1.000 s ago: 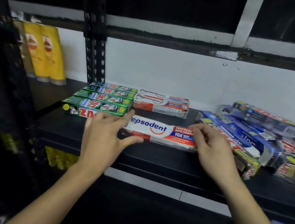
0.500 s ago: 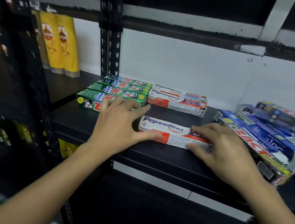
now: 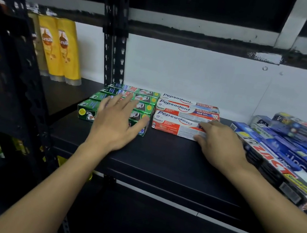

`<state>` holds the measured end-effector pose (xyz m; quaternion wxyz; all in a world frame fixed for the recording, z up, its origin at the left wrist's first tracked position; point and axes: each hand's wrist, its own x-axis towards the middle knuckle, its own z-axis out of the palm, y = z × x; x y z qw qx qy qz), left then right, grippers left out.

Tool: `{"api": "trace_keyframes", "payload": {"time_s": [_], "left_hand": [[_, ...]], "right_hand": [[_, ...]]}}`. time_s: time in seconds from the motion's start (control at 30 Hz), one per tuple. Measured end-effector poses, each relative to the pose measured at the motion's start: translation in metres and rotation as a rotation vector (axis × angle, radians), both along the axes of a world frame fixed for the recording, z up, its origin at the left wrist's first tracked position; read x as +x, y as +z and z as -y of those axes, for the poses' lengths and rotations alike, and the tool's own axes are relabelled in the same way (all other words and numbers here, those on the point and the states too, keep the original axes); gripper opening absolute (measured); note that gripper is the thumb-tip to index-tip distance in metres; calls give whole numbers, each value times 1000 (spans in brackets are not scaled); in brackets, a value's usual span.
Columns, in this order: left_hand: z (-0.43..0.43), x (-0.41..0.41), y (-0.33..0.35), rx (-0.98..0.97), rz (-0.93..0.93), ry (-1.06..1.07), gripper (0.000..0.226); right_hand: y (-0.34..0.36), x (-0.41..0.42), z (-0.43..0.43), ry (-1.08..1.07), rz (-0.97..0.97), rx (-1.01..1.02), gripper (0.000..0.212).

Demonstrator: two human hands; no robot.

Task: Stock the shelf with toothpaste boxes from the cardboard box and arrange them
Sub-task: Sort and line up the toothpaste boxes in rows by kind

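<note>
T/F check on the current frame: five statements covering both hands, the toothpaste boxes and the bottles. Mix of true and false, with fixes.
1. The left hand is open over the green boxes. True.
2. The right hand grips the right end of the front red-and-white box. True.
3. The front red-and-white box lies left of the green boxes. False: it lies to their right.
4. The blue boxes lie piled at the right. True.
5. The yellow bottles stand beside the blue boxes. False: the yellow bottles stand far left, beyond the black post.
</note>
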<state>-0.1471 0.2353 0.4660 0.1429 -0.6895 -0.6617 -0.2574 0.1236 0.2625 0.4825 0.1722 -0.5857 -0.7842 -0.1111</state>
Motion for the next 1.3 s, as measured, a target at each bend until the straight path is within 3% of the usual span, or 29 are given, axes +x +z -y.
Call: {"api": "trace_keyframes", "payload": {"time_s": [0.4,0.63,0.9,1.3], "left_hand": [[0,2,0,-98,-4,-107,82],[-3,6,2,-88,-103,-159,87],[0,9,5,-72,-185,-232,81],[0,11,9,-102,-258,-285,73]], "right_hand": [[-9,1,-20,49,-167,-5,49],[-10,5,-10,-10,-395,-33,67],[-9,6,-3,-85,-698,-141,46],[-8,4,-3,-158,-718,-123,52]]}}
